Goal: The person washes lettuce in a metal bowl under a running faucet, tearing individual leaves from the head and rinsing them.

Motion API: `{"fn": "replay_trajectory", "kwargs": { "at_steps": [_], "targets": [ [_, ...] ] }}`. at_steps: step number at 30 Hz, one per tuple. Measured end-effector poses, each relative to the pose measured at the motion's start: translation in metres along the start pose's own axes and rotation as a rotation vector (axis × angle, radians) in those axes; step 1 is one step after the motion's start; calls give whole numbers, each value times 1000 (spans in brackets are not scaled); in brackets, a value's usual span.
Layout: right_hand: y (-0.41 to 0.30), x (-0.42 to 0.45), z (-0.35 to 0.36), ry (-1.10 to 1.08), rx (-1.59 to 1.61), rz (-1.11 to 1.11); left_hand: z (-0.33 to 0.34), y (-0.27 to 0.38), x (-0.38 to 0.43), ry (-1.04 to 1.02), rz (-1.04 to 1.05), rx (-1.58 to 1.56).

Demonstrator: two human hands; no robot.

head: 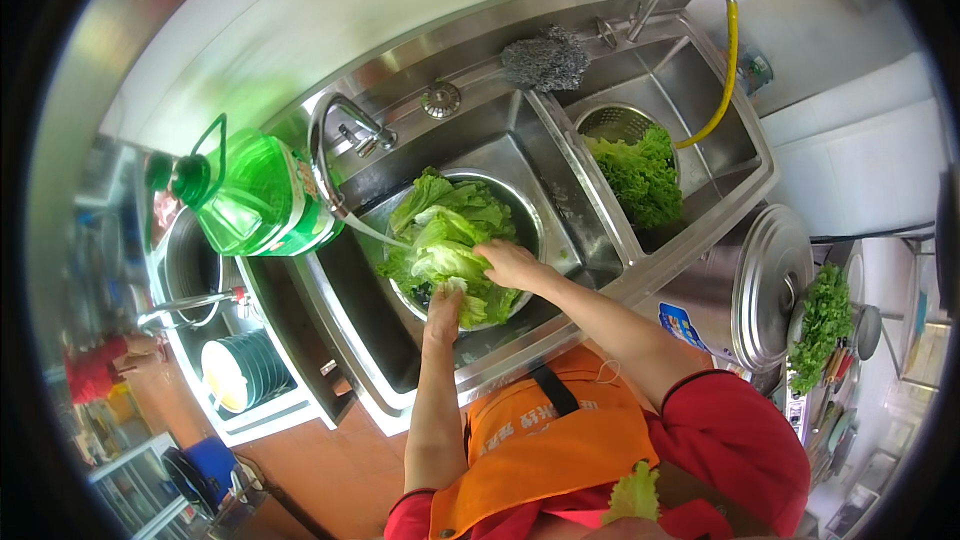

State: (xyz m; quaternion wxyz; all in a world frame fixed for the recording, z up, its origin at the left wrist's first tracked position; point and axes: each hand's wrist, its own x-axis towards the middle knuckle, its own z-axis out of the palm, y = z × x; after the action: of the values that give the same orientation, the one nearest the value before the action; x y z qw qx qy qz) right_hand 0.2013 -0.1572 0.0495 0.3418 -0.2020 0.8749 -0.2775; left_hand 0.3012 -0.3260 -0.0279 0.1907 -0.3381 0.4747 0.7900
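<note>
In the near basin of a stainless steel sink (592, 199), a round metal bowl (534, 221) holds green lettuce (442, 229). My left hand (444, 311) grips the lettuce at its near side, and my right hand (514, 264) has hold of it from the right. Water from the curved faucet (319, 157) runs onto the leaves between them. The fingertips are partly hidden by the leaves. More lettuce (641, 172) lies in a perforated metal colander (611, 120) in the right basin.
A big green bottle (255, 195) stands left of the faucet. Steel wool (547, 60) sits on the back ledge. A yellow hose (731, 67) hangs into the right basin. A lidded steel pot (765, 289) stands at right, with leafy greens (821, 330) beyond. Stacked plates (244, 371) are at left.
</note>
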Motion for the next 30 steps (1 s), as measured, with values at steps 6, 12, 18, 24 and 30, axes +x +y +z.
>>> {"fn": "replay_trajectory", "kwargs": {
  "at_steps": [6, 12, 18, 24, 30],
  "targets": [
    [30, 20, 40, -177, 103, 36, -5, 21, -26, -15, -9, -80],
    [22, 46, 34, -97, 398, 52, -21, 29, -39, 80, 8, -226],
    [40, 23, 25, -24, 581, -22, 13, 26, -24, -9, 34, -555],
    [-7, 3, 0, 54, 603, -89, 57, 43, -19, -160, 74, -617],
    [-5, 8, 10, 109, 517, -160, 59, 53, -20, -202, 67, -592]
  ]
}}
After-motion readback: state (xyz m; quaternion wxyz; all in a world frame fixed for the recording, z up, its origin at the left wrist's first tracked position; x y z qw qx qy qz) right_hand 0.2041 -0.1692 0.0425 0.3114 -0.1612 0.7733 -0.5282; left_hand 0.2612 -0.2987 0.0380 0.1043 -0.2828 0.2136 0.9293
